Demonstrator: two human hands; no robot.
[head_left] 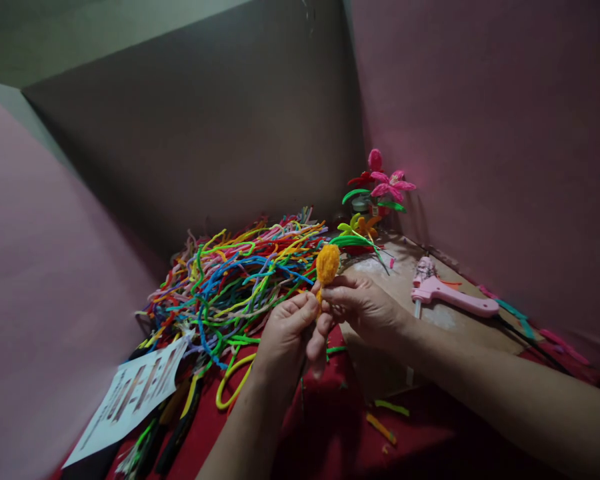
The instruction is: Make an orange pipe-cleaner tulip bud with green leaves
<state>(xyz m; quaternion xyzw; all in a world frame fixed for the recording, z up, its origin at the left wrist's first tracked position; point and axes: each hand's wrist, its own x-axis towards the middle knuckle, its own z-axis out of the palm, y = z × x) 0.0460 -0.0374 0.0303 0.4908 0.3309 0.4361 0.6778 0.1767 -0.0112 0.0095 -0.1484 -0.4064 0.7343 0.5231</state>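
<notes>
Your two hands are together, in front of the right end of the heap of fuzzy stems (pixel 230 287). Your left hand (pixel 286 330) and right hand (pixel 367 308) both pinch the narrow neck of the orange bud (pixel 327 264), which stands upright above your fingertips, near that same end of the heap. How the neck finishes between your fingers is hidden, so you cannot tell from here how firmly it is wound.

If one pinch slackens while the other twists, the neck could unwind and the bud's strands could splay. Too hard a twist might kink or snap any wire inside, and squeezing higher up would likely flatten the bud. Lowering your left wrist could snag loose strands such as the yellow loop (pixel 236 381), at the heap's front edge. The pink glue gun (pixel 453 295) lies on the board (pixel 387 257) to the right of the heap, close to your right forearm; if it is hot, a backward sweep might brush it.
</notes>
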